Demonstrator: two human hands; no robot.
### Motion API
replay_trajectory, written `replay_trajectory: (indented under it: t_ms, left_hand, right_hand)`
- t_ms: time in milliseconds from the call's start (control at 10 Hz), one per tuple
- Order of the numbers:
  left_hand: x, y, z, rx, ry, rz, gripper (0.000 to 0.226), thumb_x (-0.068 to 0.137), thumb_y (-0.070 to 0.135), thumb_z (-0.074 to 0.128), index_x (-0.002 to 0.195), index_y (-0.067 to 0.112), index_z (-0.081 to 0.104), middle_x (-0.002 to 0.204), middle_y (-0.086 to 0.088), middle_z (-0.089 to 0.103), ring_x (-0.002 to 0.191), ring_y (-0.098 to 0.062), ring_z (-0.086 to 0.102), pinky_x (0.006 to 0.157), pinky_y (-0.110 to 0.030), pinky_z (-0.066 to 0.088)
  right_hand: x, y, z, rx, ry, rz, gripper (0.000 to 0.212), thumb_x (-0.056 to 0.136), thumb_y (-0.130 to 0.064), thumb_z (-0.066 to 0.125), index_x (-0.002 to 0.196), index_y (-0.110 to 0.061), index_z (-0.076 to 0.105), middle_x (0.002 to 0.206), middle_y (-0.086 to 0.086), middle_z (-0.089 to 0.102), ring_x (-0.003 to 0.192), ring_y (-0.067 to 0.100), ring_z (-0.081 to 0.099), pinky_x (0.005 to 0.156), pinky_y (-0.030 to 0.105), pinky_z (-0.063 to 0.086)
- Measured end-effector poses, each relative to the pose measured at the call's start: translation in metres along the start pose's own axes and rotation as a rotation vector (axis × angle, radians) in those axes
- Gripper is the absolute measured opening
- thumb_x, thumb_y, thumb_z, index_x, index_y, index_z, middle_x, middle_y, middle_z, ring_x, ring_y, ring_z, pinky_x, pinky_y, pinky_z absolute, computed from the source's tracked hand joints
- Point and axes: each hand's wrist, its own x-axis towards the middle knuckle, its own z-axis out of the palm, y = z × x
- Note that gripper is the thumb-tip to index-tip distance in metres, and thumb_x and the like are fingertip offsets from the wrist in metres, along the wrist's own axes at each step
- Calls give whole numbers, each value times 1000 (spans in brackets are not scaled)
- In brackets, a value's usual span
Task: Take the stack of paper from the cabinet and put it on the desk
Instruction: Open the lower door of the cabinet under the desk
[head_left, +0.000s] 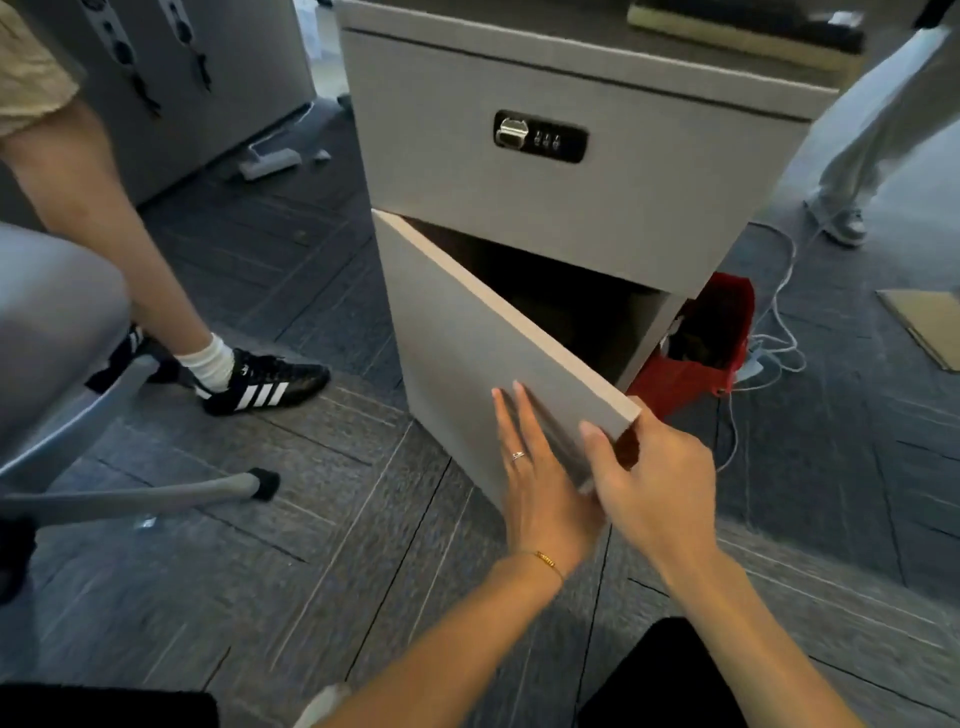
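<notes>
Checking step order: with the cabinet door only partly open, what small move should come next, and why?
Probably swing the door wider: the right hand grips its free edge, the left hand lies flat on its face, and the dark inside shows no paper yet.

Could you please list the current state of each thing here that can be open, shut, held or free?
Cabinet door: partly open, swung outward.
Upper drawer: shut.
Combination lock: state unclear.
Left hand: flat against the door face.
Right hand: gripping the door's free edge.
Stack of paper: not visible.
</notes>
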Motion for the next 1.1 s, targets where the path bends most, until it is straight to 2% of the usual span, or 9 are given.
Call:
replay_trajectory:
  t_ms: [200,300,400,500,600,700,800,1000,1100]
  left_hand:
    - [-30,2,-29,117,197,-72,93,86,54,49,157,35,-8,158,11,6,123,-27,56,85,-47,58]
    - [-42,-26,-53,244,242,-55,87,83,45,59,156,31,13,153,6,29,116,-21,60,89,-39,56]
    - [-56,-47,-73,63,358,-88,32,97,22,53,119,0,56,99,6,68,89,-7,66,85,-29,53]
    - [-56,-49,-99,-229,498,-205,37,107,12,23,79,8,47,58,5,53,51,0,56,59,-16,52]
    - [-57,-46,-132,-161,566,-315,36,108,18,25,78,17,46,51,14,59,49,7,57,61,-15,52]
    - [-55,-69,-152,-140,533,-368,32,96,-6,52,91,25,51,69,38,59,70,41,45,74,5,36]
    - [-48,-91,-178,-140,661,-400,29,90,-7,61,119,-6,57,96,15,58,76,27,53,71,9,34]
    - [-29,-93,-194,-162,853,-448,42,94,27,59,132,22,44,117,-1,69,96,-13,68,81,-30,56]
    - [-25,-93,-194,-183,870,-441,52,93,25,55,140,27,35,126,-4,64,108,-25,65,89,-43,55]
  right_hand:
    - [-18,-25,-1,-38,-57,-357,39,92,-44,52,69,-17,68,51,-3,61,40,13,48,45,17,20]
    - [-29,-49,13,-12,-72,-435,38,89,-45,59,62,-20,65,49,-3,61,39,16,53,42,22,26]
    - [-41,-75,33,59,-89,-450,51,88,-58,59,56,-18,62,45,-1,59,40,21,58,41,32,40]
    - [-47,-106,53,165,-96,-562,62,84,-68,61,50,-17,51,40,1,55,36,23,56,39,30,36]
    - [-51,-138,71,242,-169,-641,56,85,-66,59,57,-17,53,44,1,59,39,26,60,40,28,35]
    - [-54,-164,90,295,-254,-699,44,91,-54,58,70,-16,61,57,-1,67,49,26,66,42,28,40]
    - [-49,-187,105,330,-331,-691,38,97,-49,52,80,-17,65,71,-2,72,65,26,71,51,37,51]
    - [-34,-187,127,546,-447,-498,37,104,-35,39,86,-17,66,82,-3,71,77,22,67,68,42,52]
    - [-30,-165,137,591,-435,-397,33,104,-30,44,91,-15,70,84,-2,73,78,21,68,70,43,53]
